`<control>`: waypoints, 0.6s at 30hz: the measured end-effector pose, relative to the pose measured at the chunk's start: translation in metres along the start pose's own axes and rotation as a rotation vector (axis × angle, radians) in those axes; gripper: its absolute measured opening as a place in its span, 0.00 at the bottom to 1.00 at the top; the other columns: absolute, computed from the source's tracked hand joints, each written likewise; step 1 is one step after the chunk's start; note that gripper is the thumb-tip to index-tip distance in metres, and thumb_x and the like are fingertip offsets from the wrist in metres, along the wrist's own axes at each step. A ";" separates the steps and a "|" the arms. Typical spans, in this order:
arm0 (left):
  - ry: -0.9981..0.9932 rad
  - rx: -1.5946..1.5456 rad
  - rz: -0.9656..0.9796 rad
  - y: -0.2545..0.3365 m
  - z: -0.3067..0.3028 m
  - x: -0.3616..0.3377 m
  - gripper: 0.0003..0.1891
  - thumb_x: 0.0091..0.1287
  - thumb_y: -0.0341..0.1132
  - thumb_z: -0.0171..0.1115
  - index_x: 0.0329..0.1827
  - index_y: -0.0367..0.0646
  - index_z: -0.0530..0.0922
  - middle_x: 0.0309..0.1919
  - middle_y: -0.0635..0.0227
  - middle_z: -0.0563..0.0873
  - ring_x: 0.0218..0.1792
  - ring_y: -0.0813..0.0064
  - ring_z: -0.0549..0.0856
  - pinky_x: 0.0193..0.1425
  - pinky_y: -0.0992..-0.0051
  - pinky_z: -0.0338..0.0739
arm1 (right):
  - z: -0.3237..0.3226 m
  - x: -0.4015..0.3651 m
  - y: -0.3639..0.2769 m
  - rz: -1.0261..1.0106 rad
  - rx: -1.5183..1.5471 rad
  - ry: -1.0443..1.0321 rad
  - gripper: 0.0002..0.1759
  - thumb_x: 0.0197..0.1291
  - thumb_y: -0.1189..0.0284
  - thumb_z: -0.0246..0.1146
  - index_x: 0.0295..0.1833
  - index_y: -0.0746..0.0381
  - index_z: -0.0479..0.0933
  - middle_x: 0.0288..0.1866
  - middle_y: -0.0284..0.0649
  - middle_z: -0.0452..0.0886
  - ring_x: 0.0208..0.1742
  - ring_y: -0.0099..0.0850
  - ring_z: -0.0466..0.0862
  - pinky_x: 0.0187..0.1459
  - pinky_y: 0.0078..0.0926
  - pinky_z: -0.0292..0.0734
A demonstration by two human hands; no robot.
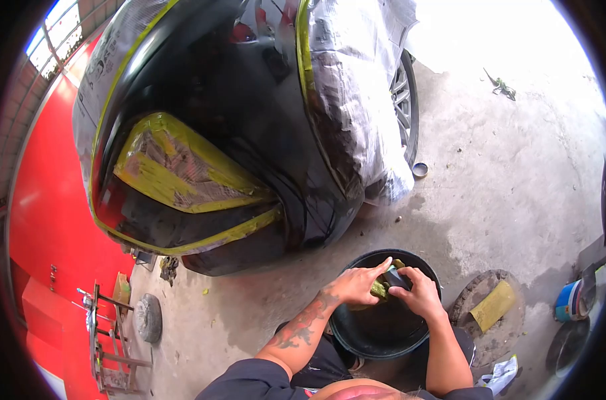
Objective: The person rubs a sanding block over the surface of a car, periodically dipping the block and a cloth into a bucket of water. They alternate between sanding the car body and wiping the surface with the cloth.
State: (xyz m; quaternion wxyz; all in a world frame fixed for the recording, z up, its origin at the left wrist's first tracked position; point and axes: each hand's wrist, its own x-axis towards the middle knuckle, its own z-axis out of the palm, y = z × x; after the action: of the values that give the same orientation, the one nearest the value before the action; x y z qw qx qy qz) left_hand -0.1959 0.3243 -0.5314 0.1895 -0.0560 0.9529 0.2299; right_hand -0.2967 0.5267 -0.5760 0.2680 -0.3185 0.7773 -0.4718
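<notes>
Both hands work close together over a round black tub (339,333) between my knees. My left hand (360,283) is closed around a wet-looking yellow-green piece (379,289), perhaps a sponge or cloth, partly hidden by the palm. In my right hand (419,293) is a dark rectangular block (397,277), pinched between thumb and fingers. The block's near end meets the yellow-green piece. Beyond the tub stands a black car body (249,87), its headlight (183,167) covered with yellow tape and paper.
Right of the tub, a yellow sheet (493,305) lies on a round, dirty disc (464,303). A blue paint can (569,301) stands at far right. White sheeting (346,100) drapes the car beside its wheel (404,100). A metal rack (106,340) and a tire (148,318) are at left.
</notes>
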 end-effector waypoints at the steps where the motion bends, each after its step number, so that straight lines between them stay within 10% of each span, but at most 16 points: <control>1: 0.032 0.001 0.021 -0.005 0.005 0.000 0.60 0.52 0.42 0.75 0.89 0.52 0.49 0.54 0.45 0.88 0.53 0.45 0.88 0.58 0.54 0.84 | 0.002 0.001 0.002 -0.004 0.046 0.009 0.31 0.53 0.54 0.80 0.60 0.57 0.82 0.49 0.44 0.86 0.50 0.46 0.87 0.52 0.44 0.80; 18: 0.188 -0.282 0.122 -0.021 -0.015 -0.010 0.48 0.50 0.42 0.74 0.80 0.49 0.68 0.60 0.49 0.88 0.59 0.49 0.88 0.65 0.56 0.82 | 0.011 0.007 0.012 -0.059 0.572 -0.289 0.40 0.66 0.43 0.69 0.73 0.60 0.79 0.55 0.41 0.74 0.62 0.36 0.74 0.65 0.32 0.69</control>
State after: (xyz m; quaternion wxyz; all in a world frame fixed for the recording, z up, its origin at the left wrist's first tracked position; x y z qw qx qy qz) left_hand -0.1874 0.2990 -0.5239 0.0757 -0.0452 0.9265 0.3659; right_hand -0.2960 0.5195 -0.5923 0.4405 -0.3162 0.5575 -0.6286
